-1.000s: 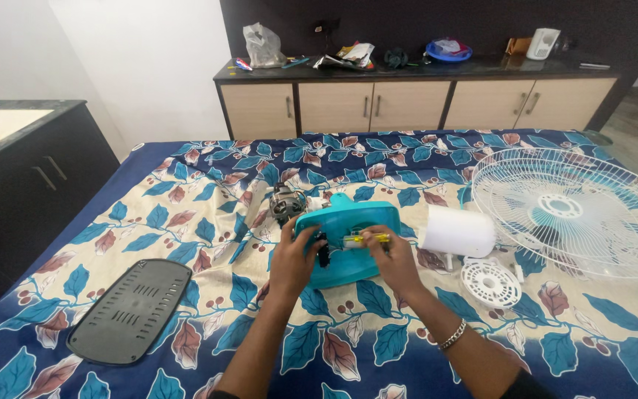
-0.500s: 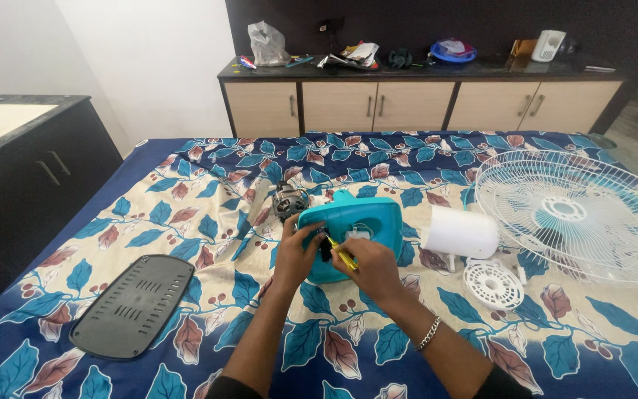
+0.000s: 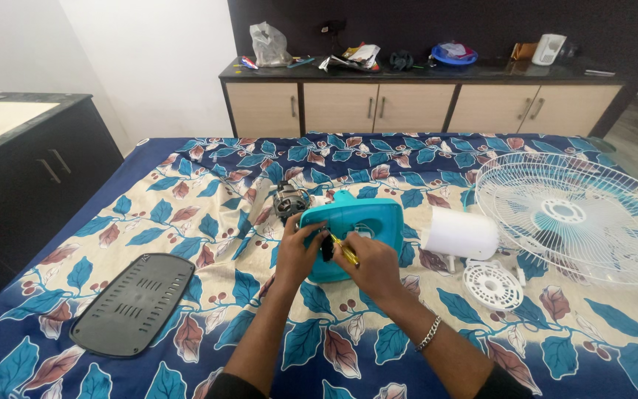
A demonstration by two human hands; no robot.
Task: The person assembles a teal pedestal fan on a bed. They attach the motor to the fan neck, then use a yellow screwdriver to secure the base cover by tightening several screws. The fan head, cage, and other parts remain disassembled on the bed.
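Teal fan housing [image 3: 356, 225] is being steadied mid-bed by the left hand [image 3: 298, 255], clamped on its near-left edge, while a yellow screwdriver [image 3: 343, 251] is being gripped in the right hand [image 3: 369, 266]; the tip should be kept seated squarely.

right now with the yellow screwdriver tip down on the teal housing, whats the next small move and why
Probably keep the left hand bracing the teal housing and turn the yellow screwdriver in place with the right hand. Its tip sits by the small black part on the housing's face, and the housing lies loose on the leaf-print bedsheet, so unbraced it would likely shift.
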